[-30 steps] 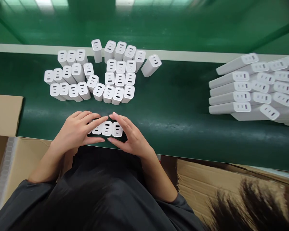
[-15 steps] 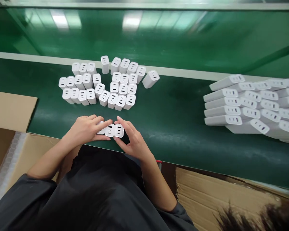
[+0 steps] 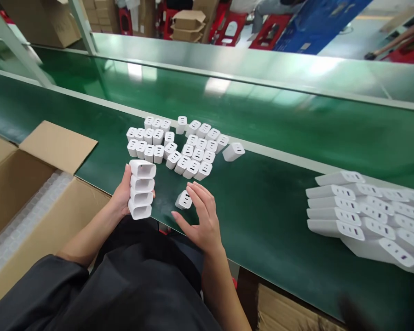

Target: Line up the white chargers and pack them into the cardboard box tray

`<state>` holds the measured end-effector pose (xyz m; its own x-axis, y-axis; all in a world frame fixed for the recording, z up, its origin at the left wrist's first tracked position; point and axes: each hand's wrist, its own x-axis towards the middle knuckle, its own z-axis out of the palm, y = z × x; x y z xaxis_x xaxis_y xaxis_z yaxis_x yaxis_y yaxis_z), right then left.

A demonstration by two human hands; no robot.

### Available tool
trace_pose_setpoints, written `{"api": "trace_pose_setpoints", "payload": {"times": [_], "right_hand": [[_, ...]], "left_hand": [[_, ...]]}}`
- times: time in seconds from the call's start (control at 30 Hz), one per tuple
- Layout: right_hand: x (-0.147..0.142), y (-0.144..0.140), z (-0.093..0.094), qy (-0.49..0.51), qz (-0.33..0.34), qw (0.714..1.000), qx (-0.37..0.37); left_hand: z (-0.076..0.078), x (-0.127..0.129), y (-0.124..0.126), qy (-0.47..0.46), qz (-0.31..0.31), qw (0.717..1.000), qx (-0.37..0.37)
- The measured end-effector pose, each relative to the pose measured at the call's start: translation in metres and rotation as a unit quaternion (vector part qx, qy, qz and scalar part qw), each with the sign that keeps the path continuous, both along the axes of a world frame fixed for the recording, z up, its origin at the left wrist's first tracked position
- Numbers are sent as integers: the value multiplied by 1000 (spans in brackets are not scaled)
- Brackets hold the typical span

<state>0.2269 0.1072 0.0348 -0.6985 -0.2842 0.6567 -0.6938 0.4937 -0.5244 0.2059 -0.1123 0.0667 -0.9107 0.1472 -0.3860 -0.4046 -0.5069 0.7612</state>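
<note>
Left hand [image 3: 124, 195] wrapped around a stack of four white chargers [image 3: 141, 195], held on edge just above the near rim of the table [image 3: 262, 216], blank ends toward the camera. Right hand [image 3: 200, 218] spread loose, palm down, grasping nothing, fingertips just beside a single white charger [image 3: 184, 200] lying on the green surface. Farther in, a cluster of upright chargers [image 3: 179, 145] packed in rows, port faces up, one tipped on its side at the right end. Well apart to the right, a pile of longer white power banks [image 3: 359, 220] lying flat, ports facing left.

Dark green matte belt underfoot of everything, running left to right, edged at the far side by a pale strip, then a glossy green shelf [image 3: 262, 105] catching ceiling-light reflections. Slanted metal posts at upper left. To the left of the lap, an open cardboard box [image 3: 37, 184] with a clear plastic tray inside. Beyond the line, more cartons [image 3: 188, 20] and red stools [image 3: 231, 30] on a pale floor. Dark sleeves and dark clothing at the bottom.
</note>
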Motion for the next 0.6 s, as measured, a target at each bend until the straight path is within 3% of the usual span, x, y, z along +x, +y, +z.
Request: {"api": "trace_pose_setpoints", "payload": {"times": [0.13, 0.23, 0.4, 0.5, 0.6], "right_hand": [[3, -26, 35, 44, 118, 991, 52], [3, -51, 48, 54, 173, 973, 140], [6, -93, 33, 92, 237, 948, 194], [12, -124, 24, 104, 313, 922, 201], [19, -163, 22, 106, 390, 893, 197]], "left_hand": [[-1, 22, -1, -47, 57, 995, 68], [-9, 45, -5, -73, 137, 985, 75], [-28, 89, -17, -64, 295, 949, 96], [-41, 117, -30, -71, 343, 929, 124], [-48, 150, -58, -37, 362, 926, 98]]}}
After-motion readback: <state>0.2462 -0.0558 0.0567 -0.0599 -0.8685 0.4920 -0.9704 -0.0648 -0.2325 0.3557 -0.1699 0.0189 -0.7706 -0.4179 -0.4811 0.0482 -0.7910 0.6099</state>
